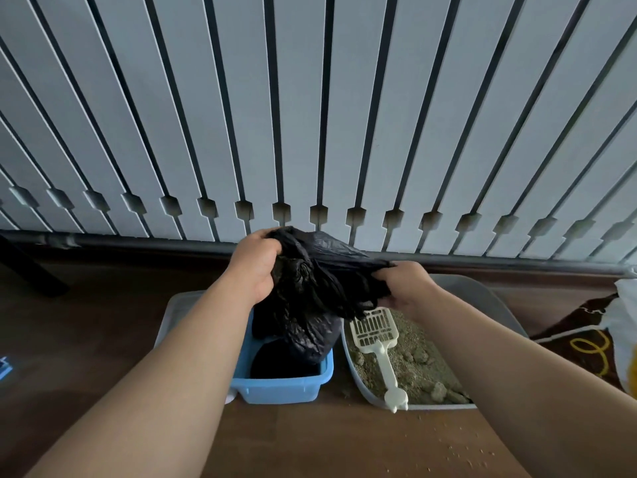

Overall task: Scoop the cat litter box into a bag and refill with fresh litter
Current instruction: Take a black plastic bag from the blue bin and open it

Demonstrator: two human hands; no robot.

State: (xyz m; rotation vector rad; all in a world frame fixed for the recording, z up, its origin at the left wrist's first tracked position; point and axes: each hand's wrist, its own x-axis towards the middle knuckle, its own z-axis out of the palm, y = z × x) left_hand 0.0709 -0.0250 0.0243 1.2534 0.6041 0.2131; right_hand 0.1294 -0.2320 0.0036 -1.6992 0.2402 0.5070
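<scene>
A crumpled black plastic bag (310,298) hangs over a blue plastic bin (282,388) on the floor. My left hand (255,267) grips the bag's upper left edge. My right hand (406,284) grips its right edge, and the rim is stretched between both hands. To the right sits a grey litter box (482,294) holding clumped beige litter (424,370). A white slotted scoop (379,343) lies in the litter, its handle resting on the box's front rim.
A white slatted wall panel (310,115) with a grey rail along its foot stands right behind the bin and box. A brown-and-yellow litter sack with white plastic (617,339) lies at the right. Litter grains (458,450) are scattered over the wooden floor in front.
</scene>
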